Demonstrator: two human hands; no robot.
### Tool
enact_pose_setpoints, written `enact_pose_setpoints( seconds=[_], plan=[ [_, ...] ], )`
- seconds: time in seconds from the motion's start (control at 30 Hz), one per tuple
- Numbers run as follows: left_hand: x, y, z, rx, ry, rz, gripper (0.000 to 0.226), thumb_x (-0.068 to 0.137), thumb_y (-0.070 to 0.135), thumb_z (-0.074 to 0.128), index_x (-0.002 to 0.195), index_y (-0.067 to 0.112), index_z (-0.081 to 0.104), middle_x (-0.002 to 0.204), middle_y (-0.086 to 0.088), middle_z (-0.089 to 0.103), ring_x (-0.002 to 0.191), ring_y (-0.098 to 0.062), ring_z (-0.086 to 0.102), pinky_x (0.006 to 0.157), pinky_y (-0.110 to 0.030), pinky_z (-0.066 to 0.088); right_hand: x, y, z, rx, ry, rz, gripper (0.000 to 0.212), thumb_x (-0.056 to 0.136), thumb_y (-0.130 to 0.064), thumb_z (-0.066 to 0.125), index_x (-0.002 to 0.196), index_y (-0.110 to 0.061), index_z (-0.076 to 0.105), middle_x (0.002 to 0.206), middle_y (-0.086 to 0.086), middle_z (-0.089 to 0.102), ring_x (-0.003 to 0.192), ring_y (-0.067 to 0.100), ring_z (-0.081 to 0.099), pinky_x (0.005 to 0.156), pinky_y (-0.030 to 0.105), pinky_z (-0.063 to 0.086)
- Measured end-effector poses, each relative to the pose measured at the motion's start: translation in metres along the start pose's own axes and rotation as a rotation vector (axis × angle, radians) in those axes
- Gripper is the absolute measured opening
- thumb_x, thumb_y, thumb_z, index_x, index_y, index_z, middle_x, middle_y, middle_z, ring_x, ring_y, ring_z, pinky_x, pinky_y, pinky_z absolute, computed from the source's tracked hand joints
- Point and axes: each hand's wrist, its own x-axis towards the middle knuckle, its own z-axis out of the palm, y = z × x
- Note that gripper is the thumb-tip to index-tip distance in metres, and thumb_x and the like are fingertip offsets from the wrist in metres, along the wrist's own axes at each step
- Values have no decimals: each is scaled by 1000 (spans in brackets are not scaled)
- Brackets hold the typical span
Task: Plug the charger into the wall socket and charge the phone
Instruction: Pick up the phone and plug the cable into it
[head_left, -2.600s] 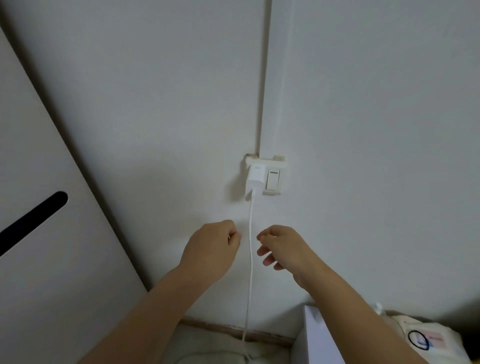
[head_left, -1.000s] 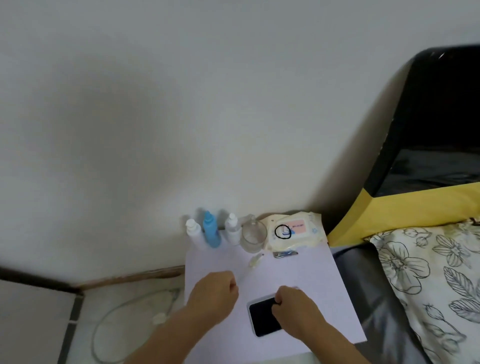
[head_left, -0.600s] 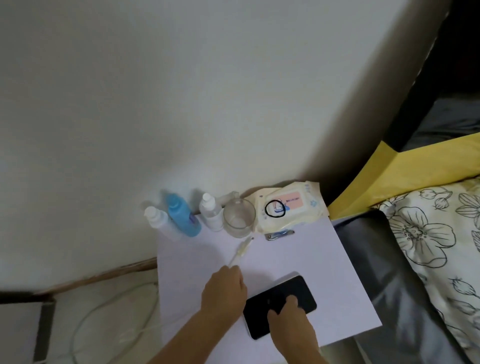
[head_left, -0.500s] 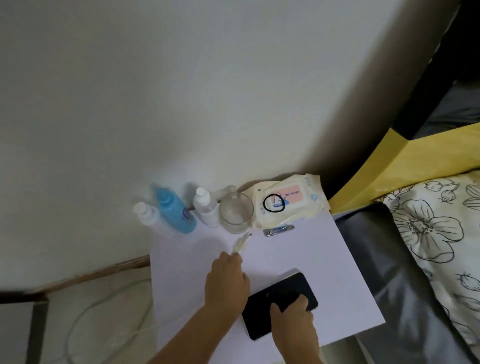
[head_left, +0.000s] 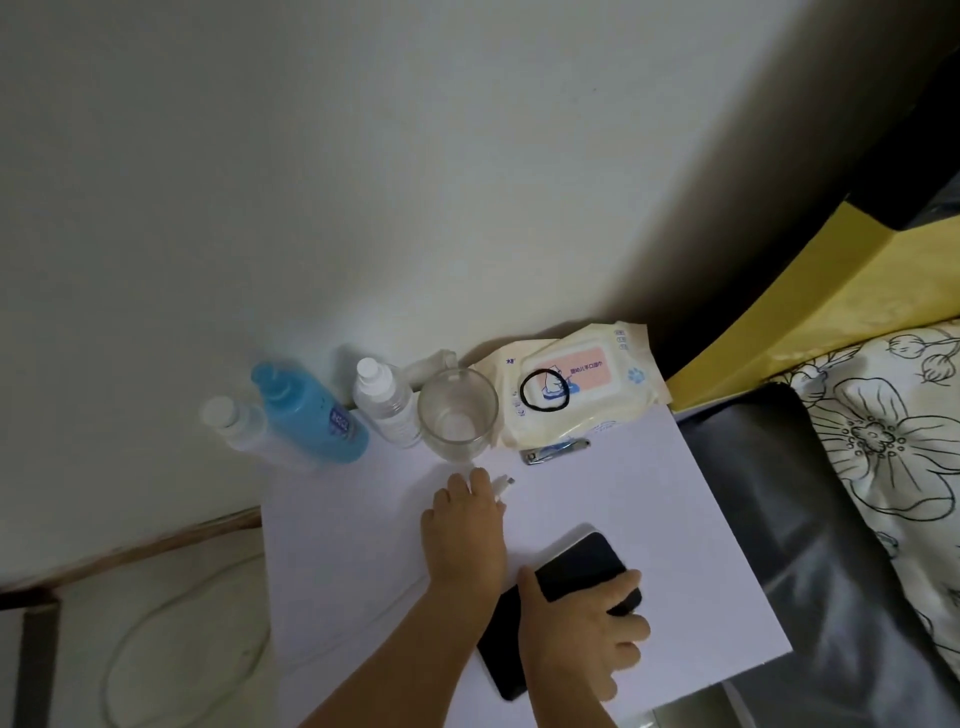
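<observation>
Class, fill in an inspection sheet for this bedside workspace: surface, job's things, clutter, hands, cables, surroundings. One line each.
Surface: white tabletop, flat.
Job's things: black phone lying on it; cable connector beside the glass.
Clutter: blue bottle, two clear bottles, glass, wipes pack with a hair tie on top, nail clipper.
Hands: left hand over the connector; right hand gripping the phone.
Cables: white cable looped on the floor.
Surroundings: plain wall, floral bedding; socket not in view.
</observation>
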Motion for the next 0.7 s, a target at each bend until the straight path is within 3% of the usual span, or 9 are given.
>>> enact_pose_setpoints(
  seconds=[0.13, 0.2, 0.27, 0.33, 0.43, 0.5, 0.57, 0.63, 0.7],
  plan=[
    [-6, -5, -3, -14, -35, 7, 43, 43, 27, 92, 73, 11, 65, 61, -5, 63, 50, -18, 62, 39, -23, 49, 5, 0, -6, 107, -30, -62, 119, 65, -32, 81, 149, -22, -3, 132, 21, 26, 119, 41, 35, 92, 53, 44],
    [-11, -8, -14, -131, -114, -102, 34, 80, 26, 68, 106, 8, 56, 95, -9, 66, 84, -23, 67, 69, -29, 55, 5, 4, -12, 189, -39, -142, 116, 66, -22, 82, 150, -24, 1, 131, 21, 34, 117, 42, 43, 94, 52, 44],
    [-20, -15, -18, -201, -125, -120, 30, 95, 26, 42, 121, 9, 41, 116, -9, 60, 105, -26, 62, 86, -34, 49, 4, 8, -20, 288, -58, -217, 109, 70, -10, 79, 150, -26, 7, 136, 19, 43, 121, 40, 48, 99, 50, 42],
    [-32, -25, -28, -245, -91, -104, 23, 97, 25, 37, 114, 10, 41, 113, -8, 60, 102, -26, 62, 83, -34, 48, 1, 11, -27, 368, -83, -265, 99, 75, -2, 73, 150, -28, 13, 136, 17, 51, 122, 39, 51, 102, 47, 40],
    [-47, -38, -43, -303, -48, -93, 18, 97, 23, 35, 110, 14, 44, 102, -4, 59, 92, -23, 61, 79, -32, 47, -6, 15, -36, 390, -119, -298, 78, 82, -1, 67, 146, -22, 28, 111, 19, 61, 110, 40, 58, 95, 42, 43],
    [-55, -44, -54, -314, -19, -84, 20, 97, 23, 34, 112, 18, 46, 94, 0, 52, 89, -21, 60, 78, -32, 47, -12, 18, -42, 345, -142, -347, 47, 83, -4, 66, 127, -9, 50, 98, 15, 62, 104, 38, 59, 82, 36, 43],
    [-63, -46, -65, -327, 10, -61, 21, 97, 23, 34, 113, 19, 48, 90, 3, 47, 86, -20, 59, 78, -31, 46, -21, 20, -51, 314, -171, -396, 18, 83, -4, 66, 97, -3, 54, 75, 6, 57, 83, 34, 59, 62, 28, 38],
    [-71, -46, -79, -356, 49, -40, 21, 97, 22, 35, 112, 18, 49, 88, 4, 46, 80, -17, 54, 72, -28, 43, -32, 20, -60, 308, -196, -456, 18, 83, -3, 66, 86, -7, 49, 64, -1, 50, 64, 20, 51, 53, 18, 33],
    [-79, -45, -94, -389, 77, -17, 20, 96, 21, 37, 110, 18, 50, 85, 5, 45, 75, -12, 48, 66, -19, 35, -47, 17, -70, 337, -219, -515, 22, 82, -1, 65, 83, -15, 48, 66, -5, 51, 61, 10, 48, 53, 13, 33]
  ],
)
